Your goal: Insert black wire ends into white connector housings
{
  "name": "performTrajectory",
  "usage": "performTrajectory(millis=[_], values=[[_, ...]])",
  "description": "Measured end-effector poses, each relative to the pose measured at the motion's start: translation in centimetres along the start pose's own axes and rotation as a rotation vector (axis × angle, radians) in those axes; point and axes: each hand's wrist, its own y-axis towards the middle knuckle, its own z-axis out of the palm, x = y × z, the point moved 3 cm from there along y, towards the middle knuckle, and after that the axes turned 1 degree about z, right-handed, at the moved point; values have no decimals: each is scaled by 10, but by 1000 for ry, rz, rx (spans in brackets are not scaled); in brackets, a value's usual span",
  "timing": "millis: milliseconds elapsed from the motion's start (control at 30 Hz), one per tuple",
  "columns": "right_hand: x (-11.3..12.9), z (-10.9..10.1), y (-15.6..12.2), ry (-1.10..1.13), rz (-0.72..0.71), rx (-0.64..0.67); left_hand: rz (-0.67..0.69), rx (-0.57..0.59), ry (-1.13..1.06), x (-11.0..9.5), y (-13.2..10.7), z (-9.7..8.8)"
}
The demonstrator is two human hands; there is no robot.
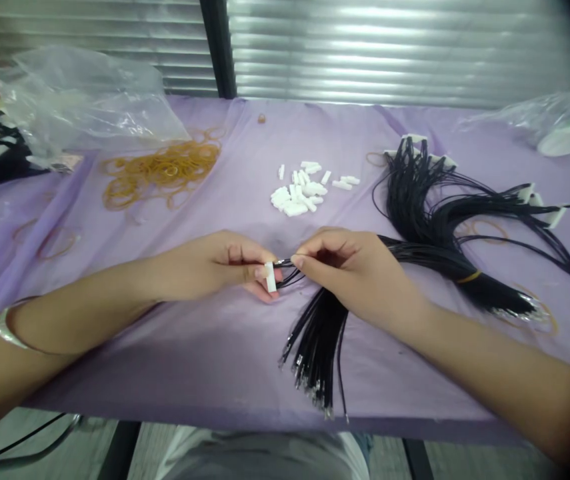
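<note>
Between the thumb and fingers of my left hand is a small white connector housing, held upright. Several thin black wires run from it toward my right hand. The thumb and forefinger of that hand pinch a black wire close to the housing. Below my right hand, a bundle of black wires fans out on the cloth, with bare metal terminals at the ends. Beyond my hands lies a loose pile of white connector housings.
Black wire harnesses with white connectors lie at the right, beside a banded wire bundle. Yellow rubber bands are heaped at the left near a clear plastic bag. A purple cloth covers the table.
</note>
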Motion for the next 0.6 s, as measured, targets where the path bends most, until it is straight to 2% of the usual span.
performTrajectory(millis=[167, 367, 600], values=[[6, 1, -2, -95, -108, -45, -8, 1, -31, 1, -1, 1], [8, 3, -3, -131, -145, -97, 15, 11, -44, 2, 0, 1], [10, 4, -4, -138, -234, -83, 1, -8, -78, 1, 2, 2]])
